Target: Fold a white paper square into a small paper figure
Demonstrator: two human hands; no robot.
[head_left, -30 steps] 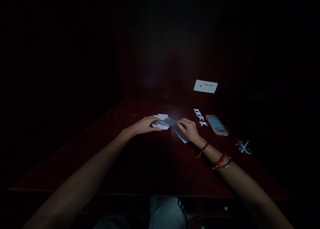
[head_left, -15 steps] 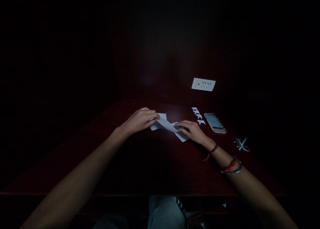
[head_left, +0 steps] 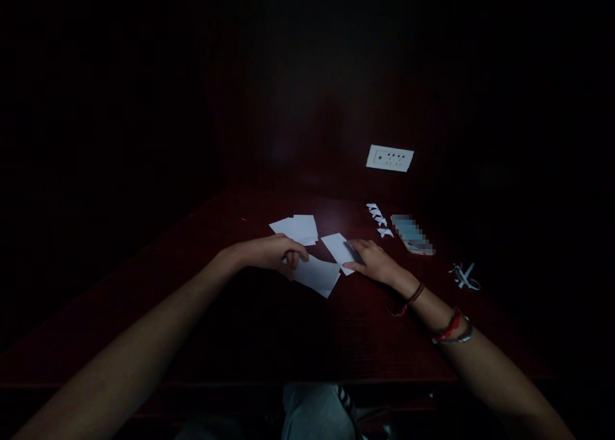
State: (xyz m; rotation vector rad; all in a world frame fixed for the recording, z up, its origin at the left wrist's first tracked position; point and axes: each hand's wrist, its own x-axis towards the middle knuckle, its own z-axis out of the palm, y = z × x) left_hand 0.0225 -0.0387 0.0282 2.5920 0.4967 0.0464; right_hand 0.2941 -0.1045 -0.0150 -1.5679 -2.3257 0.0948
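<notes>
1. The left hand (head_left: 282,253) pinches the left end of a loose sheet (head_left: 318,275); its curled fingers cover that end, and the thumb is partly in shadow.
2. The loose sheet is tilted, near the middle of the table (head_left: 240,337), its far right corner close to the right hand (head_left: 375,262).
3. The right hand is partly spread over the right side of a second sheet (head_left: 337,248), hiding that edge; whether it grips or only presses, I cannot tell.
4. Beyond the left hand lies a paper pile (head_left: 303,229); its sheets overlap too much to count.
5. To the right, small folded papers (head_left: 376,213) sit in a row, their creases too small to read.
6. Beside them is a phone (head_left: 411,234), its screen blocked out by coarse squares.
7. Nearer the right edge of the table lies a pale tangle (head_left: 465,277), hard to identify.
8. Both forearms are cut off by the frame's bottom, and darkness swallows the side walls.
</notes>
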